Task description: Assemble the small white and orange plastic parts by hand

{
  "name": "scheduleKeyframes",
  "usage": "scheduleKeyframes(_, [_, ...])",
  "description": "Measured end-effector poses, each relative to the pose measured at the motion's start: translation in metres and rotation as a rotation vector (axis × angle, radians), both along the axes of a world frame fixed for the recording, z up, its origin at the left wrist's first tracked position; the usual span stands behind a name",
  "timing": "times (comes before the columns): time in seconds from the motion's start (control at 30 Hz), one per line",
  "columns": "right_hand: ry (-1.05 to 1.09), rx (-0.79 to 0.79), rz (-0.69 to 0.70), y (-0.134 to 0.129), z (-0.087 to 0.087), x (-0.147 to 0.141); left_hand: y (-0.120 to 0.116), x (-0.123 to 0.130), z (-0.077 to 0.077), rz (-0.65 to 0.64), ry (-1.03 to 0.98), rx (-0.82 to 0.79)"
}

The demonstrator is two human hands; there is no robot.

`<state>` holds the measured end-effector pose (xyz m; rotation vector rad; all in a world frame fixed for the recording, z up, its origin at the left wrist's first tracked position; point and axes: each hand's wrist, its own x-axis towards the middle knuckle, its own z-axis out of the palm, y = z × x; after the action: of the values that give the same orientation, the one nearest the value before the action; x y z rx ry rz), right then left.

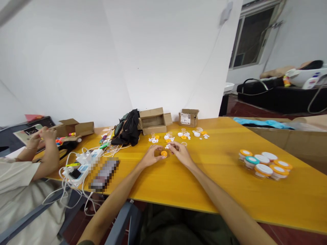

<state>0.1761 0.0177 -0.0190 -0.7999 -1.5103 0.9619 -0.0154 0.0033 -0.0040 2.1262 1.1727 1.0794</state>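
Note:
My left hand [152, 156] curls around a small orange lid [164, 154], its thumb and fingers at the lid's left side. Just to the right, my right hand [181, 153] pinches a small white piece [168, 146] between thumb and fingers, slightly above the lid. Beyond my hands lie small clusters of white pieces [153, 140] with orange rings [184, 137] and clear cups [183, 130]. A clear ring [184, 144] rests close behind my right hand.
Lidded jars [263, 169] stand grouped on the table [204, 190] at right. Cardboard boxes [153, 122] and a black bag [127, 131] sit at the back. A power strip [84, 166], cables and a blurred phone [104, 175] lie left, beside another person [22, 190].

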Motion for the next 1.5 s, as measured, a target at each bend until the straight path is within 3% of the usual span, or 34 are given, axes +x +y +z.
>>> scheduleKeyframes(0.2, [0.092, -0.078, 0.033, 0.0, 0.002, -0.001, 0.012, -0.023, 0.002, 0.28, -0.006, 0.078])
scheduleKeyframes(0.3, [0.12, -0.122, 0.06, -0.003, 0.004, -0.001, 0.017, -0.031, -0.004, 0.338, 0.061, 0.071])
scheduleKeyframes(0.43, [0.149, -0.177, 0.083, -0.006, 0.008, -0.002, 0.02, -0.034, -0.008, 0.291, 0.031, 0.02])
scheduleKeyframes(0.6, [0.205, -0.234, 0.075, -0.008, 0.01, -0.002, 0.017, -0.027, -0.002, 0.257, -0.008, 0.037])
scheduleKeyframes(0.83, [0.259, -0.243, 0.069, -0.009, 0.013, -0.002, 0.01, -0.012, 0.004, 0.091, -0.321, -0.163])
scheduleKeyframes(1.1, [0.223, -0.224, 0.128, -0.009, 0.012, -0.005, -0.001, 0.002, 0.012, -0.002, -0.497, -0.24])
scheduleKeyframes(1.5, [0.098, -0.154, 0.244, -0.014, 0.012, -0.008, -0.01, 0.009, 0.015, -0.072, -0.447, -0.29])
